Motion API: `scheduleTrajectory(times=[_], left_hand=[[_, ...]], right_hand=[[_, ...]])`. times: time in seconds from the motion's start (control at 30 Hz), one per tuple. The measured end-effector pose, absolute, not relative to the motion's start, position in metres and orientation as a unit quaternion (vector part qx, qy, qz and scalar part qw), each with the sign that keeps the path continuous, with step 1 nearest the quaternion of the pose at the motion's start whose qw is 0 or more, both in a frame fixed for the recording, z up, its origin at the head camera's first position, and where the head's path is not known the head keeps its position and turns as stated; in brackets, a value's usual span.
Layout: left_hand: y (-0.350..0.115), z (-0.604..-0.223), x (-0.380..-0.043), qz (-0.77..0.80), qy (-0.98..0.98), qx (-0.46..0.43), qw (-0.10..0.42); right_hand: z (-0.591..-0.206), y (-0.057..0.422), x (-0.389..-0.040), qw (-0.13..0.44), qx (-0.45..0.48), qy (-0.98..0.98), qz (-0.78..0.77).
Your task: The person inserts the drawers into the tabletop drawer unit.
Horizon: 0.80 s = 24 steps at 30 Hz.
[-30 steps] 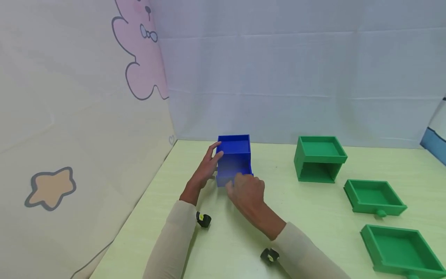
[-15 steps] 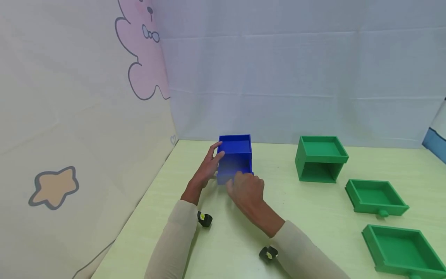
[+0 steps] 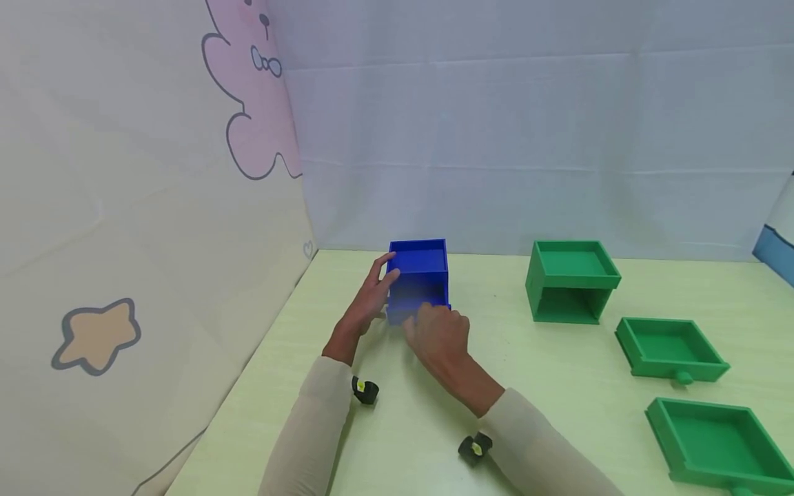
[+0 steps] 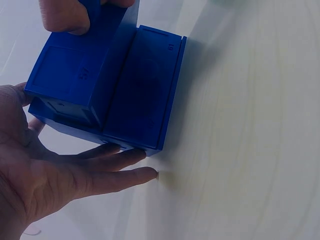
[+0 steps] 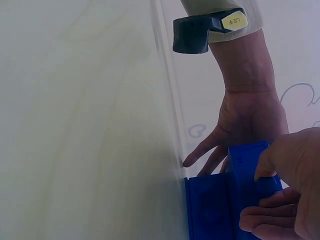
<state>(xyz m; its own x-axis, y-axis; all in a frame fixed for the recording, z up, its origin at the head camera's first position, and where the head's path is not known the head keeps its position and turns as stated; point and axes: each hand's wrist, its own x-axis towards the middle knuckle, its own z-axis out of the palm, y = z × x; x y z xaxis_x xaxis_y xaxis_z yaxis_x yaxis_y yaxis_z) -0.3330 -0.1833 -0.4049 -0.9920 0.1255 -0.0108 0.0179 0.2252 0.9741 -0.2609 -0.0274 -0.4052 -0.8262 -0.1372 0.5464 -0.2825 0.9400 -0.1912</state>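
Note:
A small blue cabinet [image 3: 423,260] stands at the back of the table. Its upper drawer [image 4: 57,72] juts out of the front, while the lower drawer [image 4: 144,80] lies flush. My right hand [image 3: 440,337] pinches the upper drawer's round knob [image 5: 267,186] between thumb and curled fingers. Against the cabinet's left side rests my left hand [image 3: 368,301], fingers straight and spread, thumb by the top front edge. In the left wrist view, its lowest finger reaches past the cabinet near the table. Part of the drawer front is hidden behind my right hand in the head view.
To the right stands a green cabinet [image 3: 573,265] with an open front. Two green drawers, one farther back [image 3: 670,342] and one nearer [image 3: 713,441], lie on the table [image 3: 546,386]. Cloth walls [image 3: 496,158] border the left and back.
The blue upper drawer has slid a little way inward, with my right hand moving forward on its knob. My left hand keeps its place on the cabinet's side.

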Motion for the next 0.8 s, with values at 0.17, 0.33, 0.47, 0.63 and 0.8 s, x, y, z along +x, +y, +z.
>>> scheduleTrajectory(times=[0.17, 0.33, 0.47, 0.63, 0.8], left_hand=[[-0.1819, -0.404, -0.3338, 0.623, 0.779, 0.046, 0.044], [-0.1823, -0.4044, -0.3332, 0.624, 0.779, 0.039, 0.046], [-0.1832, -0.4049, -0.333, 0.627, 0.777, 0.037, 0.046], [-0.1833, -0.4078, -0.3317, 0.625, 0.779, 0.039, 0.042], [-0.1814, -0.4071, -0.3328, 0.618, 0.784, 0.043, 0.037]], right_hand=[[-0.4055, -0.0268, -0.2637, 0.254, 0.103, -0.951, 0.141], [-0.4057, -0.0269, -0.2658, 0.236, 0.098, -0.955, 0.153], [-0.4053, -0.0258, -0.2672, 0.223, 0.095, -0.955, 0.17], [-0.4087, -0.0241, -0.2686, 0.213, 0.085, -0.947, 0.224], [-0.4127, -0.0229, -0.2699, 0.239, 0.08, -0.934, 0.254]])
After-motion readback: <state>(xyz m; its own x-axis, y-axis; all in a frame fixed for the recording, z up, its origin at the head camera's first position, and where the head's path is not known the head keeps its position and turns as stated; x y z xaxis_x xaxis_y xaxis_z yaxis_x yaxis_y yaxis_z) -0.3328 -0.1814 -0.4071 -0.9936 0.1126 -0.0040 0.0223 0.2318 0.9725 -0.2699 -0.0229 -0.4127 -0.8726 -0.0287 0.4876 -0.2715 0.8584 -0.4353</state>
